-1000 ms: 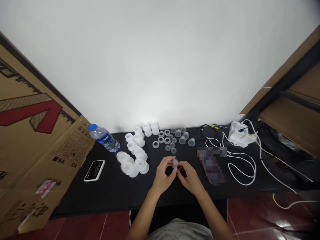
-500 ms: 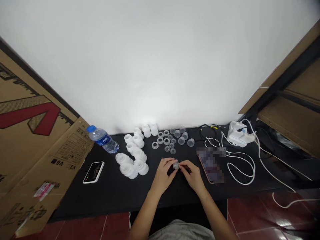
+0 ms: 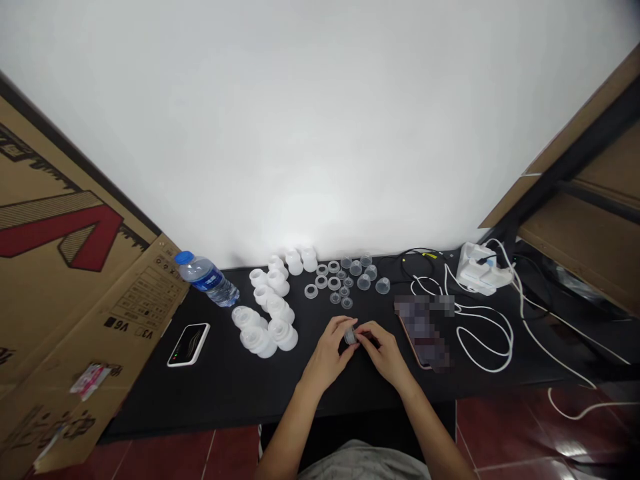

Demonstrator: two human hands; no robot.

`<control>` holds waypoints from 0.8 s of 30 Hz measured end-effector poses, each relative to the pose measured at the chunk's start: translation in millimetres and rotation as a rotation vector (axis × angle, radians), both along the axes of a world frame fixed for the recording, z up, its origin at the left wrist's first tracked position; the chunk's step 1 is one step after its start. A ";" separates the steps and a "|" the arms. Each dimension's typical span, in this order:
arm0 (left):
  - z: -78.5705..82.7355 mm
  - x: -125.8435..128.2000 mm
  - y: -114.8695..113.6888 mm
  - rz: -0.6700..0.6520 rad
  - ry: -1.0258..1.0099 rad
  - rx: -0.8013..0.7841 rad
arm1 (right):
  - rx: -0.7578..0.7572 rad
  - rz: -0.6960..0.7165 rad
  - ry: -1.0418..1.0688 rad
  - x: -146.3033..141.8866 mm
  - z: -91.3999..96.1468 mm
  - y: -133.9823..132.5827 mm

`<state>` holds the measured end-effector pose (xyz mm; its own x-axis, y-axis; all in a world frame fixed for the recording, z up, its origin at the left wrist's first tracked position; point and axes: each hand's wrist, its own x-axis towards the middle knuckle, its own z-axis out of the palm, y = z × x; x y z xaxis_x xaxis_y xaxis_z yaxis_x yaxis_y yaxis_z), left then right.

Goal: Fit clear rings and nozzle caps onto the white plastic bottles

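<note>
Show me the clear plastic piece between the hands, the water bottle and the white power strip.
Clear plastic piece (image 3: 350, 335): head view, visible side.
Water bottle (image 3: 209, 279): head view, blue label.
White power strip (image 3: 477, 275): head view, plastic body.

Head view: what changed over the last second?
The left hand has shifted its fingertips slightly rightward over the small clear piece, which sits a little lower in view, apparently turned. Nothing was let go; the right hand stays close. White containers, rings and clear domes stayed put.
</note>
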<state>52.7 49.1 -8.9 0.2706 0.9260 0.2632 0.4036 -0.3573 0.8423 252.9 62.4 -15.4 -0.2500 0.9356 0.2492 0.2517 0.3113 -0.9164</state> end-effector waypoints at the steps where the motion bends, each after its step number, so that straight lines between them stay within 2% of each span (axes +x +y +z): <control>1: -1.0 0.0 0.5 0.005 0.004 0.004 | 0.004 -0.002 -0.002 -0.7 0.9 0.0; 6: -8.7 0.3 2.6 0.093 -0.067 0.029 | -0.038 -0.068 0.048 -1.2 -3.3 1.3; 12: -5.7 3.6 3.6 0.026 -0.071 -0.003 | -0.137 -0.138 0.165 3.0 -9.8 3.0; 19: -8.2 4.0 3.8 0.032 -0.022 -0.024 | -0.118 -0.112 0.174 4.4 -5.3 -0.9; 24: -7.4 5.8 1.9 0.039 -0.027 -0.009 | -0.128 -0.161 0.207 3.7 -8.3 -0.5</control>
<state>58.5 51.0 -16.3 0.2270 0.9382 0.2614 0.3941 -0.3339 0.8563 256.6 61.9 -23.6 -0.0522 0.9863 0.1565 0.0914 0.1608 -0.9828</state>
